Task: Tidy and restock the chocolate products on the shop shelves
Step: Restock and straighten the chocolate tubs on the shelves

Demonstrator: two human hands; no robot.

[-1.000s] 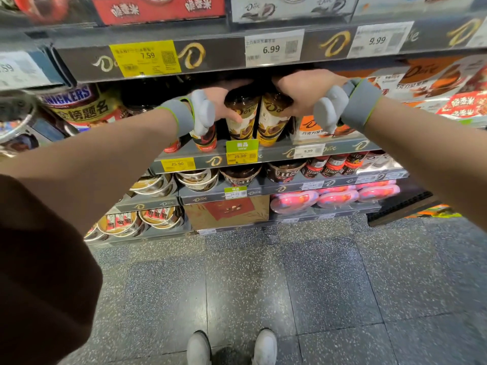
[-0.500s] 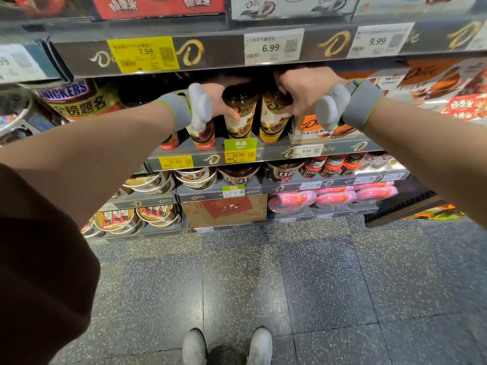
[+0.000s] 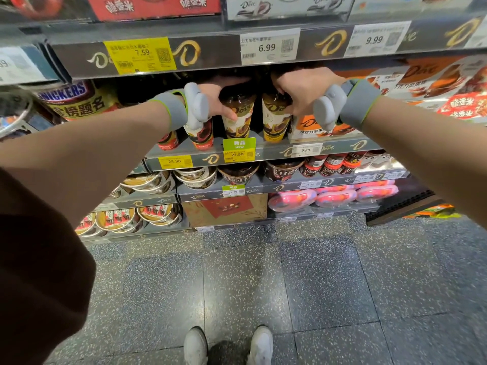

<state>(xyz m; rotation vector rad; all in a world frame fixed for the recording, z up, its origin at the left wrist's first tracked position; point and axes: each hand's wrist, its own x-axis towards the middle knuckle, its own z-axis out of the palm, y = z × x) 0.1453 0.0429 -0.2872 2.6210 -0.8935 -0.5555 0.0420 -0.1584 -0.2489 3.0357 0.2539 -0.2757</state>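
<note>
Two tall Dove chocolate cups stand side by side on the middle shelf [image 3: 263, 154]. My left hand [image 3: 218, 97] grips the left cup [image 3: 238, 119], thumb across its front and fingers behind its dark lid. My right hand [image 3: 300, 89] grips the top of the right cup [image 3: 274, 122], which has a yellow base. Both wrists wear grey bands with a grey device. More red-based Dove cups [image 3: 201, 135] stand left of the pair, partly hidden by my left wrist.
Orange Dove boxes [image 3: 316, 126] sit right of the cups. A Snickers tub [image 3: 71, 100] stands at the left. The upper shelf edge [image 3: 210, 52] hangs just above my hands. M&M's tubs [image 3: 282, 171], pink packs and round tins fill lower shelves. My shoes stand on the speckled floor.
Both hands stay on the two cups. The cups have barely shifted; the view has tilted slightly, nothing taken or released.
</note>
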